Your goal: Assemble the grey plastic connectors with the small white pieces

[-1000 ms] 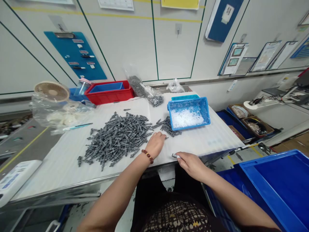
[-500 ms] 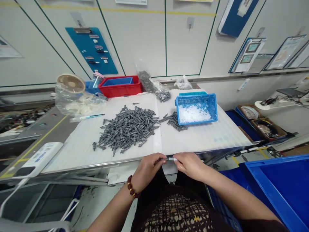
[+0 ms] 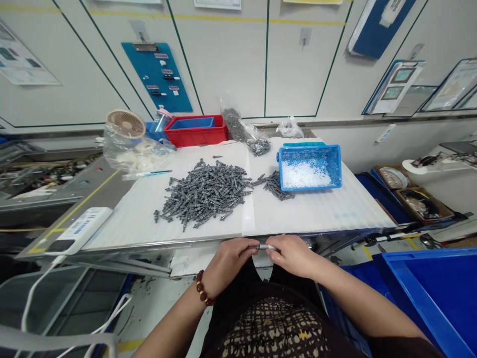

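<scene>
In front of my lap, just off the table's near edge, both hands meet at one slim grey part [image 3: 262, 246]. The fingers of my left hand [image 3: 231, 256] pinch its left end. My right hand [image 3: 292, 254] is closed at the other end, where a small white piece [image 3: 272, 247] shows at the fingertips; whether it is a ring is hard to make out. Beyond my hands lies a big heap of similar grey parts [image 3: 208, 191]. A smaller group of grey parts [image 3: 275, 186] lies by a tilted blue bin [image 3: 337, 166] holding small white rings [image 3: 302, 175].
Behind the heap stand a red bin [image 3: 197, 140], bags of grey parts [image 3: 238, 127] and a fan [image 3: 125, 123] beside a clear bag. A white power strip [image 3: 84, 231] lies at the table's left edge. Large blue crates [image 3: 428, 268] stand to my right.
The view has turned slightly left, so the table and wall sit farther right. Both hands stay together on the grey part, with little visible change in grip.
</scene>
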Motion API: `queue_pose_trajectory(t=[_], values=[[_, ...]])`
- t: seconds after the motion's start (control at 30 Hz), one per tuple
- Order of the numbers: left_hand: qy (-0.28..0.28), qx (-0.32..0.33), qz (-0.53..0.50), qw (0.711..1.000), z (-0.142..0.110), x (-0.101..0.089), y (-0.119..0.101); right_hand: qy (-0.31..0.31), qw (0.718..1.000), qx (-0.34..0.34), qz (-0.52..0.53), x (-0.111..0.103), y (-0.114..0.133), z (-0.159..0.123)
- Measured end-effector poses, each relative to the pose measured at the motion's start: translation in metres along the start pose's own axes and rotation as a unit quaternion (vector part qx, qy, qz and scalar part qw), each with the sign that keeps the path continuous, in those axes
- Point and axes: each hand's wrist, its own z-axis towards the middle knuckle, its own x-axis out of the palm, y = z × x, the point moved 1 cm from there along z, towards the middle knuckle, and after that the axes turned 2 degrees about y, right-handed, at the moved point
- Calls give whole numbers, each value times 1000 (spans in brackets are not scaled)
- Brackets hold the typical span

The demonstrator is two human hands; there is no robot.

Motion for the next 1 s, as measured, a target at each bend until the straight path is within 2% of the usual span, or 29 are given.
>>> queue_pose_trajectory(t=[0.1,0.27,0.6,0.8,0.9,1.0], values=[[23,-12,-24,999,-2,-2,3,10,999,-41,33,-1,-1,-1],[48,-36,-53,997,-3,-4,1,19,998,-42,40,3,-2,-1],[59,-42,-57,996,-3,-3,-1,-3,998,47,-36,3,2,0],[52,-39,-37,997,-2,1,-2,-3,995,87,-47,5,0,4],[21,-40,-5,999,0,-7,11,3,996,90,-22,5,-7,5],[-71,-47,91,992,6,-33,37,-13,997,73,23,5,-19,2]])
